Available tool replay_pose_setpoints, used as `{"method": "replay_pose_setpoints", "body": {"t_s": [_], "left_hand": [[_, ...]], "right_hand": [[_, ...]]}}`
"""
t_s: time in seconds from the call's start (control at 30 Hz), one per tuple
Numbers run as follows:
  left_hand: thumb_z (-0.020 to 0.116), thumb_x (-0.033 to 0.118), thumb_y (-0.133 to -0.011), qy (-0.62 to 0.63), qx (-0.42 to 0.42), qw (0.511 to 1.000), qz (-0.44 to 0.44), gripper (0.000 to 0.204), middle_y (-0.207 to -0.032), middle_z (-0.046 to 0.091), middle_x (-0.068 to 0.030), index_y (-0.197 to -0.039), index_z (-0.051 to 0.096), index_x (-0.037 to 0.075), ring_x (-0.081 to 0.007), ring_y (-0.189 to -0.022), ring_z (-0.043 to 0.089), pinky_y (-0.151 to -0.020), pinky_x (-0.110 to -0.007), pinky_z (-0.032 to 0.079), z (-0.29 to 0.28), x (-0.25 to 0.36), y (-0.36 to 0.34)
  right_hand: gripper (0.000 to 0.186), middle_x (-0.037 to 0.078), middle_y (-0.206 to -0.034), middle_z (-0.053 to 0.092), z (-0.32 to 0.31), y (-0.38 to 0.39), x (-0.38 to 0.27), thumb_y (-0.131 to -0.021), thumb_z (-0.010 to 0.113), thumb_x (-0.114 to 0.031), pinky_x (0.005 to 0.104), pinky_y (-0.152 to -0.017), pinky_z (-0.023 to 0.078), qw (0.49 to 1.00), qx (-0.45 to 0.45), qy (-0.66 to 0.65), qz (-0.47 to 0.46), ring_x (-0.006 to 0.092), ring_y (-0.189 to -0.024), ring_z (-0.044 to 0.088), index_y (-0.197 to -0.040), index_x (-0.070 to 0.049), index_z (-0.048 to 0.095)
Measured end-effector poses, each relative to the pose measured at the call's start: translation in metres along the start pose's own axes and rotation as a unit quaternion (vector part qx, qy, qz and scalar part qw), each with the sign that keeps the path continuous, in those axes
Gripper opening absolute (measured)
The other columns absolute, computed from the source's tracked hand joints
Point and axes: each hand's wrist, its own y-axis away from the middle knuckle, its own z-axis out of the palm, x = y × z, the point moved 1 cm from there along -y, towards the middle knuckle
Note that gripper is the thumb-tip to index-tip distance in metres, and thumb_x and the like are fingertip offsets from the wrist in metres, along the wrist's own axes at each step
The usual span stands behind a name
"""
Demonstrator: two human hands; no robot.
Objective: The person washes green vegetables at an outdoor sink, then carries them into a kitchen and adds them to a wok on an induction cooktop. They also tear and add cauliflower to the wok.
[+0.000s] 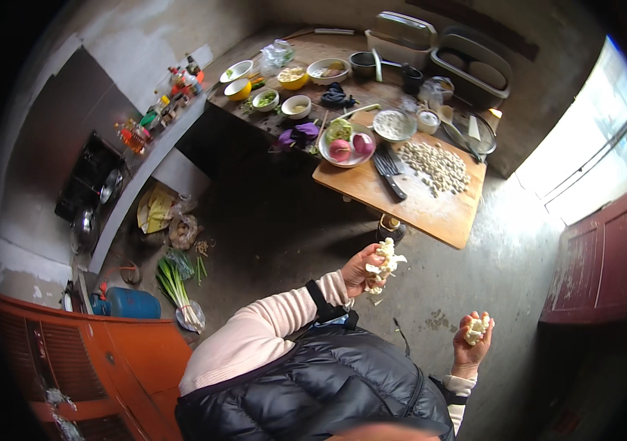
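Note:
My left hand (357, 271) is closed around a clump of cauliflower (386, 262), whose pale florets stick out past the fingers. Lower and to the right, my right hand (467, 360) grips a smaller cauliflower piece (477, 328), fingers curled about it. Both hands are apart from each other, over the floor in front of the table. Beyond them a wooden board (431, 220) carries many small pale dough pieces (437, 167), a black-handled cleaver (390, 173) and a white bowl (335, 157) with two pink-red round vegetables and a green one.
Several small bowls (296, 107) of chopped food stand along the wooden table (255, 62). Plastic tubs (471, 70) sit at the back. On the left are a stove (89, 173), an orange cabinet (119, 345), a blue gas cylinder (133, 303) and green onions (174, 290) on the floor.

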Motion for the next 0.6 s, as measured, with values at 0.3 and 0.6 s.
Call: {"method": "replay_pose_setpoints", "body": {"t_s": [0.3, 0.6], "left_hand": [[0.069, 0.018, -0.079, 0.014, 0.014, 0.999, 0.05, 0.039, -0.093, 0.06, -0.0071, -0.115, 0.054, 0.015, -0.0186, -0.075, 0.059, -0.058, -0.029, 0.047, -0.06, 0.08, 0.01], [0.07, 0.025, -0.079, -0.077, 0.006, 0.994, -0.08, 0.041, -0.089, 0.057, -0.0065, -0.114, 0.051, 0.013, -0.0154, -0.069, 0.056, -0.052, -0.027, 0.045, -0.058, 0.076, -0.017]], "right_hand": [[0.032, 0.011, -0.112, 0.059, 0.055, -0.054, 0.094, -0.097, 0.055, -0.027, 0.0409, -0.079, 0.054, 0.997, 0.07, 0.026, 0.012, 0.0287, -0.102, 0.057, -0.127, -0.015, 0.053], [0.02, 0.006, -0.088, 0.055, 0.046, -0.032, 0.102, -0.098, 0.054, -0.018, 0.0177, -0.041, 0.03, 0.971, 0.128, 0.188, -0.072, 0.0085, -0.053, 0.042, -0.115, -0.007, 0.053]]}}
